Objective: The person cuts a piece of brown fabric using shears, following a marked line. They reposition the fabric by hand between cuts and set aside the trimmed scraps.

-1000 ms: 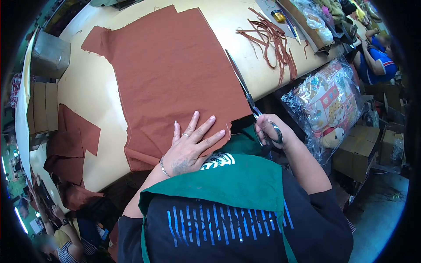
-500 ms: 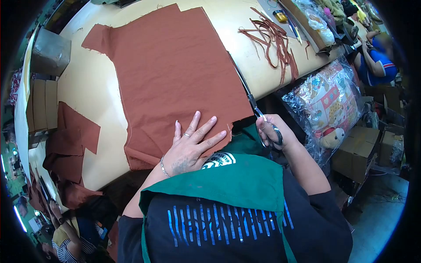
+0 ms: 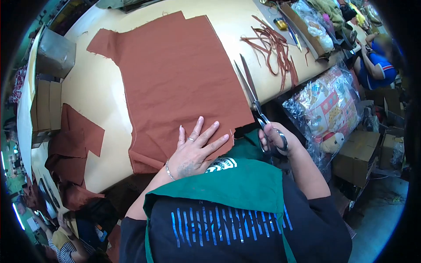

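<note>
A large rust-brown cloth lies over the pale table, its lower edge near my body. My left hand rests on its lower part, palm down with the fingers spread. At the cloth's right edge, my right hand holds large metal scissors by the handles. The scissor blades are parted and point away from me; one lies along the cloth's edge, the other over the bare tabletop.
Thin brown strips lie at the table's upper right, beside a cardboard tray of items. Brown scraps hang at the left edge. A plastic-wrapped bundle and cardboard boxes stand right. Other people are at both sides.
The scissors' blades have come apart, and my right hand has opened the handles wider. The cloth and table appear slightly lower in view. My left hand stays spread on the cloth.
</note>
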`<act>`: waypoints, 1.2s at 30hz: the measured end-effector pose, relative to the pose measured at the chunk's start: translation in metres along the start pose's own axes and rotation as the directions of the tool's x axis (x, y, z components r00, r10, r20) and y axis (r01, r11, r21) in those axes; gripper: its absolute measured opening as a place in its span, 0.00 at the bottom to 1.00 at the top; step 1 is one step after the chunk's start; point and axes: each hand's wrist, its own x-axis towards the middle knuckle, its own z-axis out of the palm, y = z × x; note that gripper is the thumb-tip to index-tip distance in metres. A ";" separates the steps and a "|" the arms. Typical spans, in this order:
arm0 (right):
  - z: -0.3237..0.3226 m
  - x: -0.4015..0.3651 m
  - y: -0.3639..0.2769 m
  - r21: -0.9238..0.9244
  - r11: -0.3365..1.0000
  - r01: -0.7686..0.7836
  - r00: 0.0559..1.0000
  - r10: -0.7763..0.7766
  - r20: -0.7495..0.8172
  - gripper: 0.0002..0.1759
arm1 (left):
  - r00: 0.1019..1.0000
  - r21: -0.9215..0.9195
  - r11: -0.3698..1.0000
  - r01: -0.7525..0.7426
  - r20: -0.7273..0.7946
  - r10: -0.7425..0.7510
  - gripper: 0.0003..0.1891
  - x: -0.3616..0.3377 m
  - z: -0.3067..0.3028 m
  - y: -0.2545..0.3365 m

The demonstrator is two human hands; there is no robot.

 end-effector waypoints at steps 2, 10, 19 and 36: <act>-0.006 -0.005 -0.005 -0.029 1.000 0.007 1.000 -0.008 -0.027 0.32 | 0.998 0.045 0.998 0.035 -0.054 -0.032 0.31 0.010 -0.001 0.002; -0.028 -0.039 0.009 -0.226 0.972 0.065 0.994 -0.082 -0.066 0.30 | 0.992 0.121 0.991 0.051 -0.122 -0.036 0.30 0.053 -0.015 0.002; -0.035 -0.064 0.031 -0.194 0.980 0.040 0.993 -0.017 0.118 0.30 | 0.999 0.069 0.996 0.054 -0.011 -0.053 0.29 0.048 -0.010 0.011; -0.030 -0.047 0.028 -0.155 0.987 -0.033 0.999 0.038 0.028 0.32 | 0.998 0.115 0.991 0.064 -0.028 -0.062 0.28 0.048 -0.004 0.015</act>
